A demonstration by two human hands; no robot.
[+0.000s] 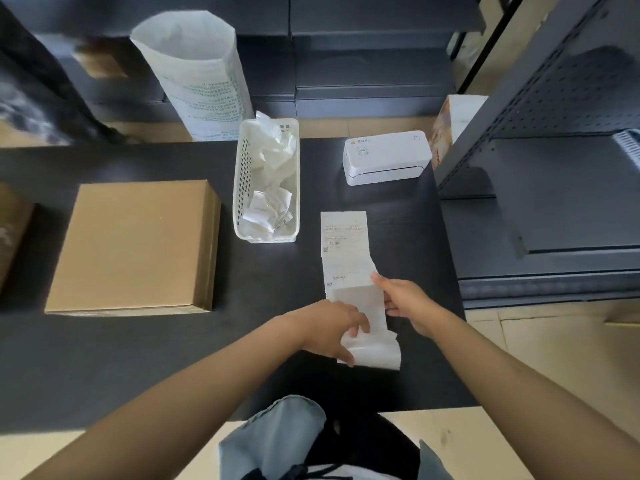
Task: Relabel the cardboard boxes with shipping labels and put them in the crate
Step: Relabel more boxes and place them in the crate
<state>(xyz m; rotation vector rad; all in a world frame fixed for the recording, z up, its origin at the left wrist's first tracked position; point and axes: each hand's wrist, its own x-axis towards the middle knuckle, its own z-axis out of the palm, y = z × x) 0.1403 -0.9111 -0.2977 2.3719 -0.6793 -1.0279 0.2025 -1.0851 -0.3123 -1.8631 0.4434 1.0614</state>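
A long white strip of shipping labels (344, 244) lies on the black table (138, 358), right of centre. My right hand (403, 301) pinches the strip's right edge near its middle. My left hand (332, 329) holds the near end of the strip, where the backing paper (372, 351) curls away from it. A flat brown cardboard box (135, 245) rests on the table at the left, with no label on its top. No crate is in view.
A white perforated basket (266, 181) full of crumpled label backings stands between box and strip. A white label printer (386, 155) sits at the back right. A tall white sack (197, 74) stands behind the table. Grey metal shelving (554, 150) borders the right side.
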